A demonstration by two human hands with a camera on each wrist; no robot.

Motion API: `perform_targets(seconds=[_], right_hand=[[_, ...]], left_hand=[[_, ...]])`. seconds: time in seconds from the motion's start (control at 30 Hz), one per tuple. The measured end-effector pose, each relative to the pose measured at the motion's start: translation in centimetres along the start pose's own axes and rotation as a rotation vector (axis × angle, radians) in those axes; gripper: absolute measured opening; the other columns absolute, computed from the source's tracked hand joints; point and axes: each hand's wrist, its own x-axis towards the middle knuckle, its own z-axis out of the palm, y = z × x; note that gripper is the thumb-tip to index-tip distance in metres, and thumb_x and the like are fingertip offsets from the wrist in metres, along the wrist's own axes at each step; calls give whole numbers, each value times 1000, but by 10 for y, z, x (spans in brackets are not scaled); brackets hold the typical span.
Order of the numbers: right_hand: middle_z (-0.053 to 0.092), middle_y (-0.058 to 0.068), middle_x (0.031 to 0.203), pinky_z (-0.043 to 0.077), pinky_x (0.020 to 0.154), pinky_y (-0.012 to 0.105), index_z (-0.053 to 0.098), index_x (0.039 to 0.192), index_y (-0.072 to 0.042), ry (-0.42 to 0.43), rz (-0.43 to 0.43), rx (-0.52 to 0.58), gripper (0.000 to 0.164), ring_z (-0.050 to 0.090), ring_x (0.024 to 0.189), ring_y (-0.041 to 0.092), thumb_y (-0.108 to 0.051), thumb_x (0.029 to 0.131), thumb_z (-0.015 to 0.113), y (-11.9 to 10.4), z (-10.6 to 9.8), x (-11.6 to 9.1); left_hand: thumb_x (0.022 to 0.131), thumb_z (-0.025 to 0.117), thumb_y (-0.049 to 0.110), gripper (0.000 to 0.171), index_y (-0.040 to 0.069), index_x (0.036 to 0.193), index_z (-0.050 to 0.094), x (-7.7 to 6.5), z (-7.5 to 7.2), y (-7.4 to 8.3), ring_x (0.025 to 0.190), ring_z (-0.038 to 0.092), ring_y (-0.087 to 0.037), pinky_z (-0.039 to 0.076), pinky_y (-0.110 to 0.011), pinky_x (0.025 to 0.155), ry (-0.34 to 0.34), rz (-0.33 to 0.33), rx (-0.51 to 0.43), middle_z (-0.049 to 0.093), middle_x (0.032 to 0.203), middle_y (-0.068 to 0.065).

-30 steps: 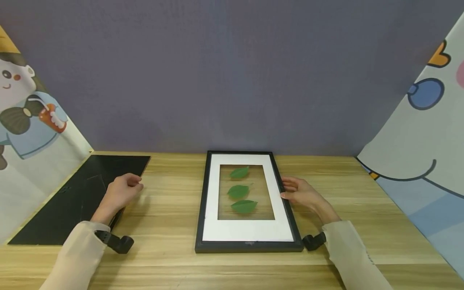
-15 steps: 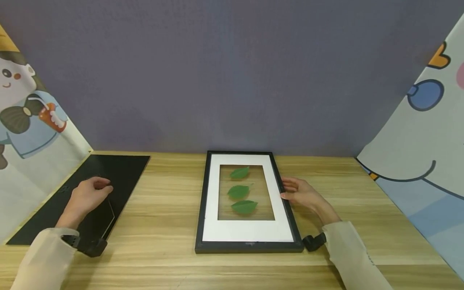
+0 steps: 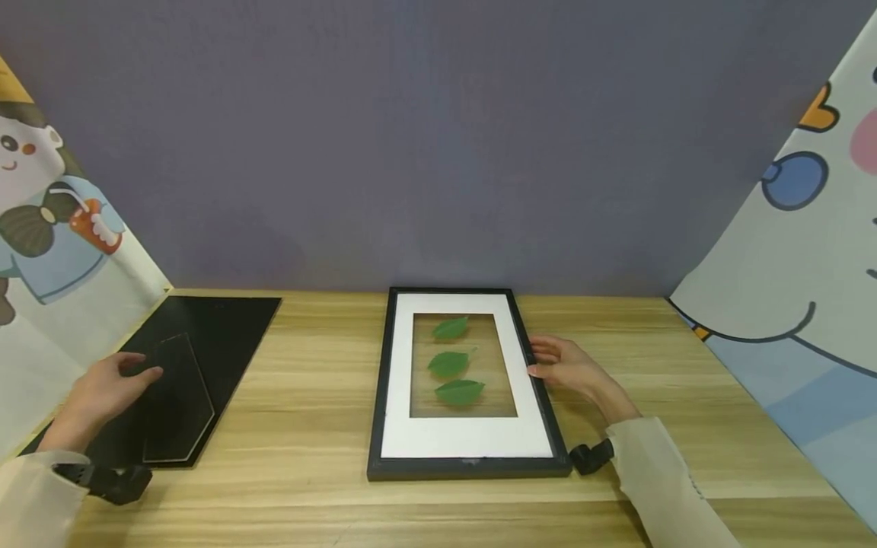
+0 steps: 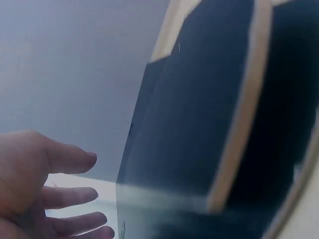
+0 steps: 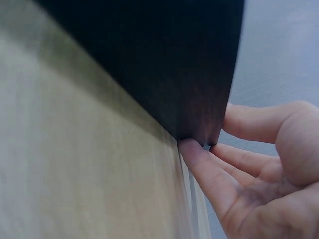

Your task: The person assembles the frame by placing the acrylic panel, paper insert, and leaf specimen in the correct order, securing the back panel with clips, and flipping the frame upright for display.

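In the head view, find the picture frame (image 3: 469, 469) face up on the counter (image 3: 301, 495), with a white mat (image 3: 467, 438) and three green leaves (image 3: 448, 364) in a see-through window (image 3: 499, 396). See the right hand (image 3: 569, 369) at the frame's right side and, well apart, the left hand (image 3: 103, 392) over a black board (image 3: 226, 323), thumb and fingers parted, nothing between them. As a judgement: steady with the right, reach with the left. Steady lightly, just enough to stop a slide, and stay off the window to spare the leaves. For any hold on the board, seek an edge rather than the flat, slick-looking face. Note also the pale outline (image 3: 202, 380) on the board, perhaps of a flap.

In the left wrist view, despite blur, confirm the left fingers (image 4: 75, 197) as released, and gain a tan strip (image 4: 241, 114) across the dark board, hardly traceable from above. Cannot tell whether touching the board or not.

In the right wrist view, gain a detail unclear from above: right thumb (image 5: 251, 123) on one face of the frame's dark edge, index finger (image 5: 203, 167) against the corner nearer the counter, so apparently grasping the frame in a light pinch. Set both well opposed, to avoid tipping it. See nothing here of leaves or mat.
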Motion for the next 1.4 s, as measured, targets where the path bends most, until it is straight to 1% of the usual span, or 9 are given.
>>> perform_targets(seconds=[0.17,0.27,0.4,0.5,0.67,0.77,1.0,1.2,1.4], right_hand=[[31,34,146,50,94,40,26,144,11,2,-4,-3,66,33,134,47,-1,90,61,1,-1,0],[29,35,146,50,95,41,25,144,11,-4,-13,-5,67,32,134,48,-2,90,61,0,-1,-1],[28,36,146,49,96,42,23,144,12,-17,-27,6,67,31,134,50,-2,90,60,0,-1,-3],[28,36,146,49,95,40,24,144,12,-16,-30,15,67,31,134,49,-1,90,60,0,-1,-3],[29,35,146,49,95,41,24,144,12,-8,-25,11,67,32,134,49,-1,90,61,1,0,-3],[29,35,146,49,95,41,25,144,11,-6,-18,9,67,32,134,49,-1,89,61,2,-1,-3],[29,35,147,50,94,40,25,145,10,-4,-14,10,67,31,135,49,-1,89,61,2,-1,-3],[28,35,147,50,94,42,24,145,11,-15,-21,6,67,31,135,49,-2,90,60,3,-1,-3],[28,35,147,51,93,40,23,145,11,-15,-22,10,68,31,135,49,-2,90,61,3,-1,-2]], left_hand=[[97,48,30,61,-23,122,34,-1,-4,-15,104,39,-63,39,-65,83,53,-27,46,34,122,-50],[96,50,29,62,-25,122,33,-5,-5,-17,106,39,-63,39,-65,85,56,-93,79,32,122,-50],[95,52,29,66,-26,125,29,-11,-6,-19,112,34,-63,37,-65,92,21,-193,90,27,127,-49],[95,52,29,67,-26,125,28,-15,-7,-25,114,32,-63,35,-66,94,14,-196,92,25,129,-49],[93,57,35,74,-27,123,30,-17,-6,-41,110,35,-64,37,-66,91,30,-158,124,27,126,-51],[89,62,38,80,-27,122,29,-16,-6,-48,109,36,-64,39,-65,90,31,-178,134,29,124,-51],[82,72,41,96,-25,131,22,-15,-4,-52,117,31,-63,35,-64,97,-26,-291,135,24,128,-49],[80,75,33,90,-25,129,26,-15,-3,-52,117,32,-62,35,-64,97,3,-265,188,27,129,-49],[77,76,45,95,-23,125,30,-19,0,-56,114,33,-63,35,-65,95,37,-209,164,29,126,-49]])
